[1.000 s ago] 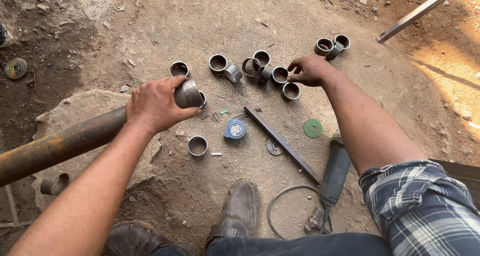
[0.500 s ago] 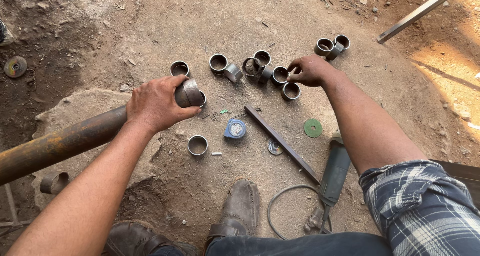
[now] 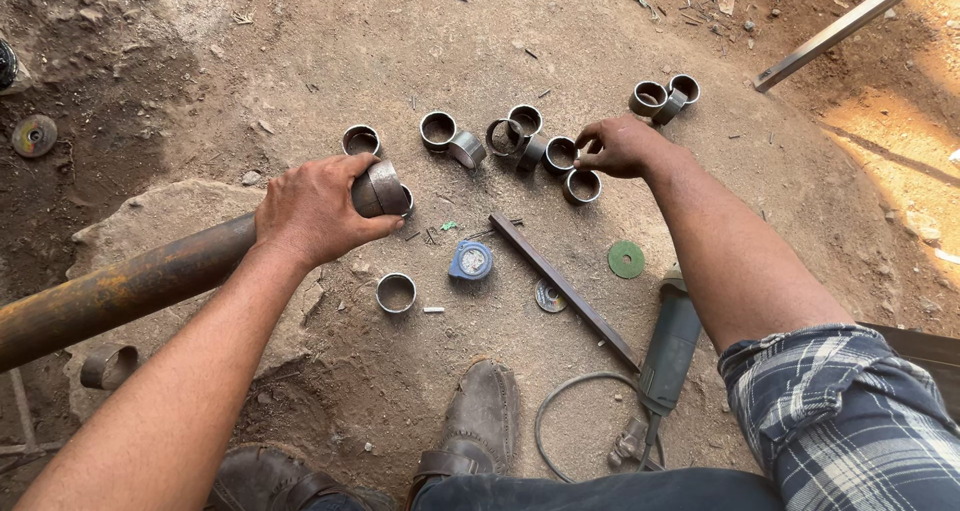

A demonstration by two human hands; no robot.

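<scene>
My left hand [image 3: 315, 211] has its grip clamped round the rusty pipe [image 3: 150, 276]; my right hand [image 3: 620, 146] pinches a metal ring [image 3: 560, 154] on the ground.

Long rusty steel pipe [image 3: 130, 286], lying near-horizontal across a flat stone, running in from lower left; cut end up-right with a short grey metal ring [image 3: 385, 188] at its tip, bore facing right. Gripped near that end by left hand [image 3: 315, 211]. Cluster of short cut pipe rings [image 3: 523, 136] on the dirt further right, mostly standing on end, bores up, some touching. Pinched at one of them [image 3: 560, 155]: right hand [image 3: 625, 146].
</scene>
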